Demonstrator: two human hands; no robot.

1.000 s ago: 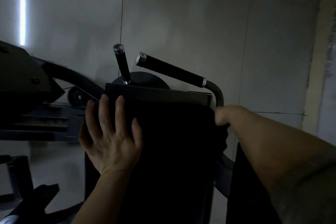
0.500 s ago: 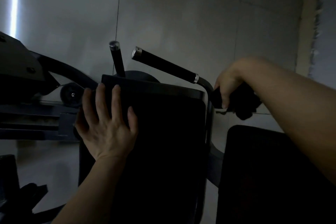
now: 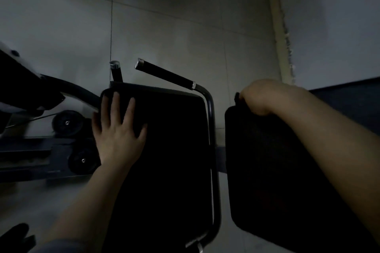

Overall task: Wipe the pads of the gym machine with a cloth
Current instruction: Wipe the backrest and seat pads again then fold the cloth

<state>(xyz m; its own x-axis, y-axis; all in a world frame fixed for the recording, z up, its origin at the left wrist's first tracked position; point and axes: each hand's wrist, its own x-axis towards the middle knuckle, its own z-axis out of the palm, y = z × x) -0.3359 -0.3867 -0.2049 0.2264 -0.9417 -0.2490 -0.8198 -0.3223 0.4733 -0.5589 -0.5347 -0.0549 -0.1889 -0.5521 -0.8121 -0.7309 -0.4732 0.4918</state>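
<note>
Two black pads of the gym machine fill the dim lower view. My left hand lies flat with spread fingers on the upper left corner of the left pad. My right hand is curled at the top edge of the right pad and grips a dark cloth. Only a small bit of the cloth shows beside the knuckles; the fingers are hidden behind the hand.
Two black handles with silver caps, a long one and a short one, stick up behind the left pad. A curved metal frame tube runs between the pads. Pulleys and machine arms stand at left. A tiled wall is behind.
My right hand with the cloth left the right edge of the left pad, rose past the frame tube, and now sits at the top of the right pad. My left hand stayed put.
</note>
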